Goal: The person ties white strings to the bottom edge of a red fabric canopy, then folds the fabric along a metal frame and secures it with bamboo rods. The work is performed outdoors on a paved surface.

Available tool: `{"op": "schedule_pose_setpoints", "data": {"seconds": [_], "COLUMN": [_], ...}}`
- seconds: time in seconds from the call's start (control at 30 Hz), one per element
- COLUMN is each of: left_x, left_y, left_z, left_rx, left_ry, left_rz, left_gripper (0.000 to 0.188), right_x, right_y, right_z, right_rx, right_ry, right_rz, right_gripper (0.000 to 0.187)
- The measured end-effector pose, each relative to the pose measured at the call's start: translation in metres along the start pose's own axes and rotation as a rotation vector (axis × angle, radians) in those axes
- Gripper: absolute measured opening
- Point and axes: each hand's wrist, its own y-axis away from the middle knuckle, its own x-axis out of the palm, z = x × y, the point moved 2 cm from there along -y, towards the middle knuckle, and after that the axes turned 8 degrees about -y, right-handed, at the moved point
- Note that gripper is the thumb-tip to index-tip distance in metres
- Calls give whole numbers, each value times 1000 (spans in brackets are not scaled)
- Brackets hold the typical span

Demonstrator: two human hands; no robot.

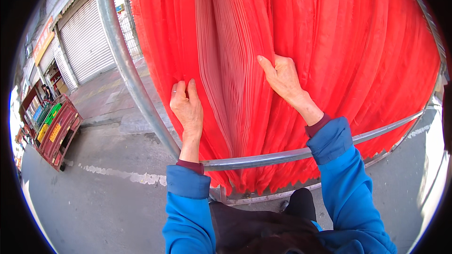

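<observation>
Long folds of thin red fabric [325, 61] hang in front of me inside a metal frame. Between my hands the folds part, and many layered edges [228, 56] show as fine pale lines. My left hand [187, 106] is closed at the left side of this opening, thumb and fingers pinching a fold. A ring is on one of its fingers. Higher up on the right, my right hand [282, 76] is closed round another fold, its thumb lying along the fabric. Its fingertips are partly hidden.
A galvanized upright pole [123, 56] stands just left of the fabric. A horizontal rail [263, 160] crosses below my hands, in front of the cloth. A red cargo cart [59, 131] with coloured crates is on the street at left, near roller shutters [87, 37].
</observation>
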Motion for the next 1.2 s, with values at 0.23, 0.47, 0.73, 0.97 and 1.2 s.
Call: {"op": "schedule_pose_setpoints", "data": {"seconds": [0.23, 0.47, 0.73, 0.97, 1.2], "left_x": [-7, 6, 38, 38, 18], "left_y": [-3, 7, 48, 54, 46], "left_z": [7, 6, -5, 3, 31], "left_rx": [47, -17, -40, 2, -97], "left_ry": [-79, -65, -88, -75, -141], "left_rz": [-100, -19, 290, 325, 159], "left_gripper": [18, 21, 29, 20, 19], "right_x": [-32, -30, 24, 51, 3], "right_y": [-6, -1, 40, 54, 47], "right_z": [-4, -3, 2, 2, -32], "right_rx": [62, 72, 21, 40, 110], "right_ry": [91, 52, 118, 247, 296], "right_rz": [7, -6, 51, 220, 86], "right_gripper": [35, 33, 41, 30, 27]}}
